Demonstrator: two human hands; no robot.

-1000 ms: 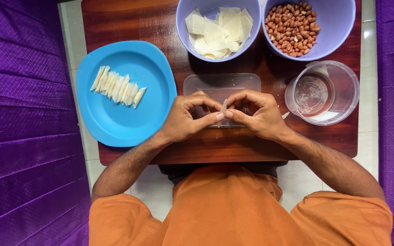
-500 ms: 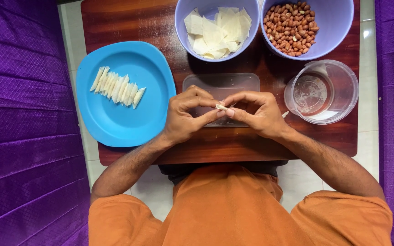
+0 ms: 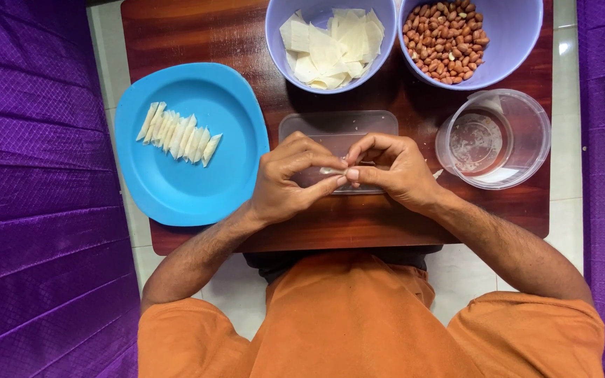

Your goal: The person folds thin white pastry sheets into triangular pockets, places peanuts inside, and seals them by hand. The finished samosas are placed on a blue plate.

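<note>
I see my left hand (image 3: 290, 178) and right hand (image 3: 393, 171) meeting over a clear tray (image 3: 337, 126) on the desk (image 3: 358, 217), fingers pinched shut on a small pale wrapper (image 3: 332, 171) between them.

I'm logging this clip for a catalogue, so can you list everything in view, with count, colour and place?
Small pale folded wrapper piece: one, off-white, pinched between both hands' fingertips.
Flat clear plastic lid: one, transparent, under the hands at table centre.
Round blue plastic plate: one, blue, left of the hands.
Folded wrapper rolls: a row, too tightly packed to count, off-white, on the plate.
Lilac bowl of square wrapper sheets: one, top centre.
Lilac bowl of peanuts: one, reddish-brown nuts, top right.
Clear round plastic tub: one, transparent, right of the hands.
Dark wooden table: one, brown.
Purple quilted fabric: both sides.
Orange garment: bottom.
Left hand: pinching.
Right hand: pinching.
</note>
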